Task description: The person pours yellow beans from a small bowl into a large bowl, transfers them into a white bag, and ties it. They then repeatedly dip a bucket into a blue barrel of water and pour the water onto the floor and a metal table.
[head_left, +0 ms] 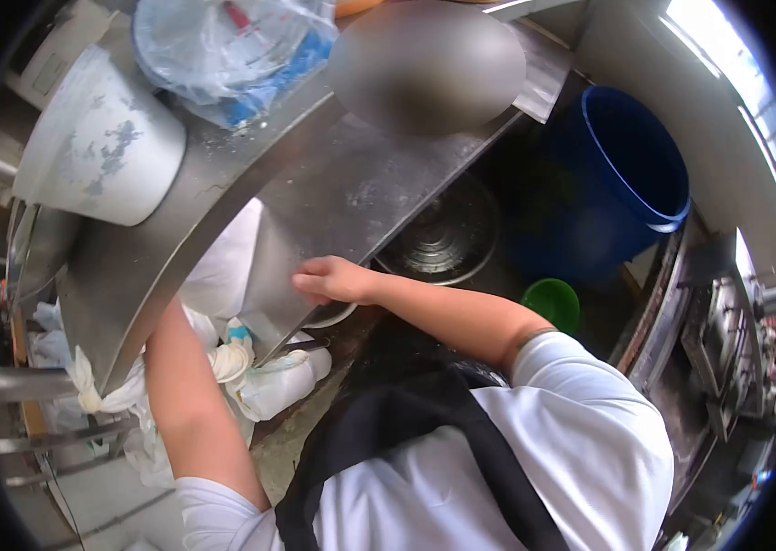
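Observation:
My right hand (324, 279) is over the steel worktop (351, 197), near its front edge. Its fingers are curled together, and whatever they may hold is hidden. The left forearm reaches in under a curved metal shelf (195, 197), which covers my left hand completely. Beside that arm, a smooth white surface (232, 248), perhaps a bag or sheet, shows below the shelf. White plastic bags (282, 381), some knotted, hang and bunch up below it.
A scuffed white bucket (117, 138) and a clear plastic bag (232, 50) stand on the shelf. A blurred round shape (425, 64) covers the far worktop. To the right are a blue barrel (608, 184), a green bowl (551, 305) and a round metal lid-like piece (438, 234).

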`<state>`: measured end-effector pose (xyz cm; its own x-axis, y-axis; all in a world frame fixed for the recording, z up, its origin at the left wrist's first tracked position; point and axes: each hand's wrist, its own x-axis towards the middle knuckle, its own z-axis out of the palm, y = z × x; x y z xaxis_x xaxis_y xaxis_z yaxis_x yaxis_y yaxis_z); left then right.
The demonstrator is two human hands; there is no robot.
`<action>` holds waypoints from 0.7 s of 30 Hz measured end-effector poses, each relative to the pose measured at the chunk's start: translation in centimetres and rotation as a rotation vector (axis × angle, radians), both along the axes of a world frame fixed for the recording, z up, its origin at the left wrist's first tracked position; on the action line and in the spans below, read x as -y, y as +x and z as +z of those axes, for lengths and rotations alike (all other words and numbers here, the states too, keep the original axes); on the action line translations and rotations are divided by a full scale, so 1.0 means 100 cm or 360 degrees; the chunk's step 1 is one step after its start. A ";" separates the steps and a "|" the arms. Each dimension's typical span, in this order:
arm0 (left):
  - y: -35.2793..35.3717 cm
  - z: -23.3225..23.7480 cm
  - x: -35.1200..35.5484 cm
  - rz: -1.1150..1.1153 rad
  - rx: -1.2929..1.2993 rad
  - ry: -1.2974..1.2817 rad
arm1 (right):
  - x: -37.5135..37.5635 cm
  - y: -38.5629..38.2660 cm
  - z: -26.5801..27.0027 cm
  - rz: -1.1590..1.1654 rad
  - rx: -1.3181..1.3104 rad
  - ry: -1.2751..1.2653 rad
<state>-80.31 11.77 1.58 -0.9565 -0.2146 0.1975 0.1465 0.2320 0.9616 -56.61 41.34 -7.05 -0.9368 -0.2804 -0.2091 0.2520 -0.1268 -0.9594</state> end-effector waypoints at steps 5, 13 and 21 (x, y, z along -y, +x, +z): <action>-0.001 -0.015 0.007 0.0075 -0.0074 -0.0466 | -0.083 0.162 -0.095 -0.0520 0.0115 0.1091; -0.027 -0.028 -0.017 0.0187 -0.0090 -0.0962 | -0.151 0.374 -0.122 -0.1481 0.1208 0.1033; 0.022 -0.030 -0.048 0.0477 -0.0373 -0.1587 | -0.175 0.355 -0.097 -0.1410 0.0870 0.1208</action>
<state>-78.15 16.54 -1.38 -0.8067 -0.0747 0.5861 0.1096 0.9558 0.2727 -21.15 58.82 -16.77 -0.4839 0.7475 -0.4551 0.7437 0.0772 -0.6640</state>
